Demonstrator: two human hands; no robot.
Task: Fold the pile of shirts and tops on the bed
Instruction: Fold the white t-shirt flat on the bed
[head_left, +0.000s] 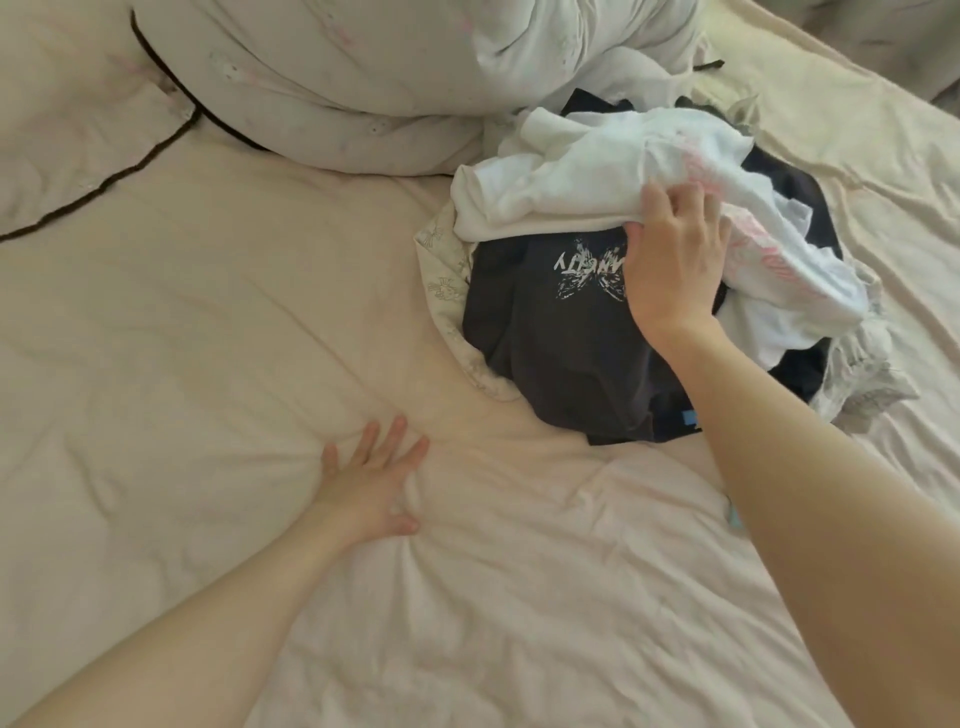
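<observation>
A wide stretch of wrinkled cream bed sheet is left bare from the nine o'clock side round to six o'clock. The bed's far edge is seen running diagonally at one to two o'clock. A bunched white duvet is heaped at twelve o'clock, and a pillow with dark piping is laid at ten o'clock.

The pile of shirts and tops is found at two o'clock, just beside the duvet. A dark grey printed shirt is spread at its near side, with a crumpled white top lying over it.

The left hand is pressed flat on the sheet at seven o'clock, fingers spread and straight. The right hand is laid on the white top, its fingers curled into the fabric and its thumb against the fabric's lower edge.
</observation>
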